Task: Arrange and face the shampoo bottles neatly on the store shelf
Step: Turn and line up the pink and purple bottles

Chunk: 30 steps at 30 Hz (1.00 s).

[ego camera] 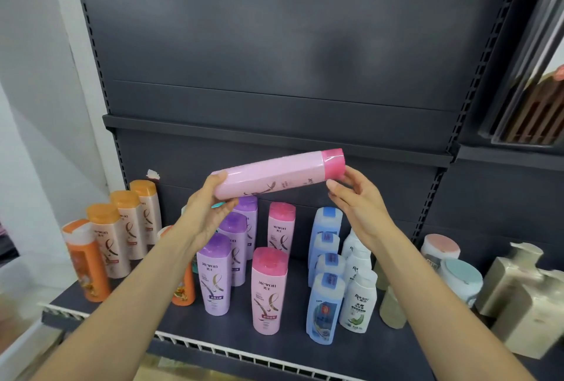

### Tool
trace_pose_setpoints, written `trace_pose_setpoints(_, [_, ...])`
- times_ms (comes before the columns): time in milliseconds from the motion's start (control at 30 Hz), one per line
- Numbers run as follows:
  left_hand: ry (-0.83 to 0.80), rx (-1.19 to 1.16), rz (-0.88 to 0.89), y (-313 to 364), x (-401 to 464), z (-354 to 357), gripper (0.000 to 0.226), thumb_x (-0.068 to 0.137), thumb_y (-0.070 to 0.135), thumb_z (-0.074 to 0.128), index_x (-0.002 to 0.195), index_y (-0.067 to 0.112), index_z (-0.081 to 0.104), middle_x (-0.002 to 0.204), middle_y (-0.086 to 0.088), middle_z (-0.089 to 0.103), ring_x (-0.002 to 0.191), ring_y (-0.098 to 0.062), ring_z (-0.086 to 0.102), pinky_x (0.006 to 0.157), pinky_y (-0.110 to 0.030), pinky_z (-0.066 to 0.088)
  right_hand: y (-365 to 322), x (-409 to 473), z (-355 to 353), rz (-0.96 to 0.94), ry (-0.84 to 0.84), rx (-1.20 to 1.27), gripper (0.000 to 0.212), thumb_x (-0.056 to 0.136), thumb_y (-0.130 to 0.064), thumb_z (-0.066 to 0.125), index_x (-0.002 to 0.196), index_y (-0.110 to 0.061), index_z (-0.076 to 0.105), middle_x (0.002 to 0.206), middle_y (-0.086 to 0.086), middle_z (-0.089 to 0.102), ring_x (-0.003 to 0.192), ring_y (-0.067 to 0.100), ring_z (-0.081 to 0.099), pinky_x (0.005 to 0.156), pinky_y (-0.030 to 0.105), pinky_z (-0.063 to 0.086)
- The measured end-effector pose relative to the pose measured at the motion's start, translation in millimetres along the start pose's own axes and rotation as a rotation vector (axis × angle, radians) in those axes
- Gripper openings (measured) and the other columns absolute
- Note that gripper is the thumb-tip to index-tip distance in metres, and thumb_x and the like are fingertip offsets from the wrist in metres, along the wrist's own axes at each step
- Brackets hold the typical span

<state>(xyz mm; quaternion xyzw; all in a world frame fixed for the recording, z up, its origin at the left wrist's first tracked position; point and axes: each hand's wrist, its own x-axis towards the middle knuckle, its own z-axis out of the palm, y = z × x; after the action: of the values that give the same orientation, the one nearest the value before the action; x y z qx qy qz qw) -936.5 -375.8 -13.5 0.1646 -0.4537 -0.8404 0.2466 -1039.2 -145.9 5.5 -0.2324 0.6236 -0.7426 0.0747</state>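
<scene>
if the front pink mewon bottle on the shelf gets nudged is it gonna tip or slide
The front pink bottle looks tall with a narrow foot, so a push near its cap would probably tip it; a low push should slide it on the smooth shelf. Its glossy plastic may be slippery. It has room in front, so a topple could reach the edge.

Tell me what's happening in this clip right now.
A person is stocking a store shelf. The left hand grips the base of a pink shampoo bottle held sideways in the air, and the right hand touches its cap end. Below, two more pink bottles stand upright between purple and blue rows.
</scene>
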Motion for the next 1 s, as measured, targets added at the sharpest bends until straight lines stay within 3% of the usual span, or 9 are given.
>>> trace_pose_setpoints(167, [-0.019, -0.015, -0.122, -5.8, -0.4, 0.6, 0.032, 0.089, 0.035, 0.057, 0.115, 0.016, 0.054, 0.1, -0.013, 0.053, 0.084, -0.019, 0.056, 0.054, -0.019, 0.056, -4.2, 0.8, 0.6, -0.006, 0.076, 0.019, 0.032, 0.083, -0.013, 0.07, 0.109, -0.011, 0.052, 0.11, 0.008, 0.066, 0.104, 0.02, 0.065, 0.088, 0.03, 0.053])
trace_pose_setpoints(300, [-0.034, 0.054, -0.135, -10.5, -2.8, 2.4, 0.035, 0.091, 0.04, 0.055, 0.114, 0.013, 0.055, 0.095, -0.012, 0.054, 0.083, -0.018, 0.057, 0.056, -0.022, 0.057, -11.1, 3.9, 0.2, -0.049, 0.089, 0.017, 0.038, 0.081, -0.014, 0.072, 0.116, -0.015, 0.057, 0.104, 0.008, 0.069, 0.096, 0.017, 0.068, 0.084, 0.029, 0.055])
trace_pose_setpoints(433, [-0.083, 0.118, -0.154, -10.2, -7.4, 4.7, 0.028, 0.091, 0.04, 0.055, 0.098, 0.013, 0.062, 0.077, -0.008, 0.053, 0.06, -0.013, 0.04, 0.048, -0.021, 0.053, -11.4, 7.4, -2.3, -0.05, 0.135, -0.072, 0.026, 0.081, -0.024, 0.072, 0.103, -0.011, 0.064, 0.097, 0.013, 0.07, 0.084, 0.016, 0.069, 0.081, 0.027, 0.057])
trace_pose_setpoints(567, [-0.11, 0.144, -0.115, -18.2, -14.8, 5.8, 0.012, 0.093, 0.021, 0.055, 0.102, 0.016, 0.06, 0.086, -0.006, 0.063, 0.061, -0.011, 0.052, 0.047, -0.015, 0.05, -7.1, 12.9, -12.6, 0.028, 0.201, -0.141, 0.038, 0.08, -0.036, 0.072, 0.097, -0.004, 0.061, 0.09, 0.009, 0.072, 0.074, 0.012, 0.07, 0.072, 0.026, 0.058])
trace_pose_setpoints(667, [-0.051, 0.27, -0.086, -28.4, -18.2, 8.2, 0.013, 0.091, 0.032, 0.057, 0.099, 0.022, 0.06, 0.08, -0.002, 0.061, 0.052, -0.008, 0.051, 0.045, -0.016, 0.046, -3.5, 16.9, -21.8, 0.06, 0.171, -0.278, 0.036, 0.081, -0.041, 0.069, 0.091, -0.009, 0.057, 0.087, 0.004, 0.071, 0.078, 0.014, 0.071, 0.077, 0.035, 0.059])
trace_pose_setpoints(800, [0.028, 0.413, -0.088, -41.8, -19.3, 6.6, 0.029, 0.089, 0.045, 0.056, 0.107, 0.022, 0.059, 0.081, -0.002, 0.06, 0.058, -0.012, 0.049, 0.054, -0.023, 0.041, 2.5, 21.9, -29.1, 0.121, 0.127, -0.279, 0.039, 0.082, -0.037, 0.07, 0.097, -0.003, 0.057, 0.091, 0.01, 0.071, 0.078, 0.017, 0.071, 0.079, 0.038, 0.059])
trace_pose_setpoints(900, [0.037, 0.454, -0.111, -49.1, -20.0, 6.8, 0.025, 0.091, 0.043, 0.054, 0.1, 0.021, 0.061, 0.083, -0.003, 0.064, 0.063, -0.013, 0.056, 0.056, -0.022, 0.048, 4.1, 26.1, -29.1, 0.154, 0.128, -0.211, 0.046, 0.081, -0.033, 0.072, 0.11, 0.001, 0.06, 0.098, 0.011, 0.071, 0.076, 0.016, 0.072, 0.08, 0.037, 0.058])
trace_pose_setpoints(1000, [0.004, 0.383, -0.151, -50.4, -13.4, 6.9, 0.018, 0.093, 0.034, 0.054, 0.103, 0.019, 0.06, 0.097, -0.009, 0.068, 0.084, -0.021, 0.066, 0.082, -0.029, 0.053, 2.4, 29.8, -22.0, 0.14, 0.109, -0.152, 0.045, 0.084, -0.026, 0.07, 0.119, -0.001, 0.058, 0.103, 0.011, 0.07, 0.082, 0.016, 0.071, 0.073, 0.03, 0.06])
